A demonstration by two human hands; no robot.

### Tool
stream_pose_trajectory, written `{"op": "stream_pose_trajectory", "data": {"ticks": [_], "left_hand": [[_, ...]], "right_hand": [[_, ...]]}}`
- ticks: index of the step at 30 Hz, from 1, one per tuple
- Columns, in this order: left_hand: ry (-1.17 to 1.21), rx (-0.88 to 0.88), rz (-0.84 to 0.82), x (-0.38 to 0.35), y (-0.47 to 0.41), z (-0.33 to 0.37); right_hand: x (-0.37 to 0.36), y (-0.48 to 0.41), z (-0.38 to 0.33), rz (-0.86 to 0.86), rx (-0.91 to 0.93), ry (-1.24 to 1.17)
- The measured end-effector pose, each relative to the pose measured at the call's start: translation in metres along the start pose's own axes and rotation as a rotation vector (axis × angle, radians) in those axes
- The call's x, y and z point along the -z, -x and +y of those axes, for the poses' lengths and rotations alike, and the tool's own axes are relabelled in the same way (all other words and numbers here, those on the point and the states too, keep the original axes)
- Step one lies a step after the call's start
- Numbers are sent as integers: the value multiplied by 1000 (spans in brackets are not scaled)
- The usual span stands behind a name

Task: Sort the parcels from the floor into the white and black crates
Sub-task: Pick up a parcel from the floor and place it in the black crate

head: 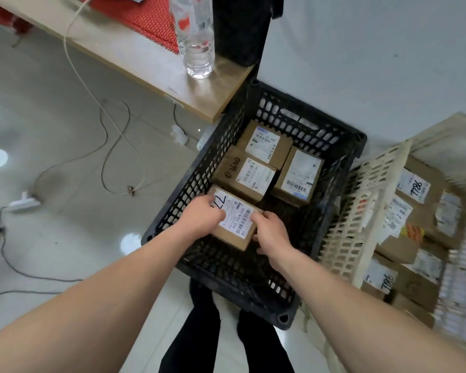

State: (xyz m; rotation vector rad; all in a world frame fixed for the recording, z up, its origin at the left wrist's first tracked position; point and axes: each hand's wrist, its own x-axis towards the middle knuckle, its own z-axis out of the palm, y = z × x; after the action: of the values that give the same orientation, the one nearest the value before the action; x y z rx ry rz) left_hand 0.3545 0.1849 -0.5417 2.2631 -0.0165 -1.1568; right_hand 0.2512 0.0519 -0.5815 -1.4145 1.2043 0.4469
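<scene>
Item: parcel point(240, 219), labelled box, in black crate point(189, 189) at its 7 o'clock corner; can't tell if it's landed.
Grip: left hand point(205, 214) and right hand point(271, 234) both clasp its edges.
Risk, we judge: if let go tilted, it wedges vs. the crate wall or rides onto the three other parcels point(245, 175) at 1 o'clock.
Nearby: white crate point(361, 219) w/ boxes at 3 o'clock; bottle point(197, 44) on table point(221, 90) at 12; cables point(113, 146) at 9.
In our way: only the wall by the left hand.

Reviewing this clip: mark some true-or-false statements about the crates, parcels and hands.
1. The left hand and the right hand grip one parcel inside the black crate. True.
2. The black crate holds nothing else. False: three other parcels lie at its far end.
3. The white crate beside it holds labelled parcels. True.
4. The clear bottle lies on the floor. False: the bottle stands upright on the wooden tabletop.
</scene>
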Motion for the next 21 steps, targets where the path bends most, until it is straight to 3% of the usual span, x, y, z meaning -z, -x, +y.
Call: {"op": "stream_pose_trajectory", "data": {"ticks": [7, 12, 17, 21], "left_hand": [[-156, -59, 8, -10, -24, -12], [-263, 35, 75, -15, -23, -24], [-90, 108, 74, -18, -26, -31], [73, 84, 71, -14, -29, -28]], "right_hand": [[-24, -17, 1, 9, 3, -74], [-31, -22, 1, 31, 11, -44], [-30, -31, -2, 34, 106, 146], [-23, -25, -8, 68, -49, 390]]}}
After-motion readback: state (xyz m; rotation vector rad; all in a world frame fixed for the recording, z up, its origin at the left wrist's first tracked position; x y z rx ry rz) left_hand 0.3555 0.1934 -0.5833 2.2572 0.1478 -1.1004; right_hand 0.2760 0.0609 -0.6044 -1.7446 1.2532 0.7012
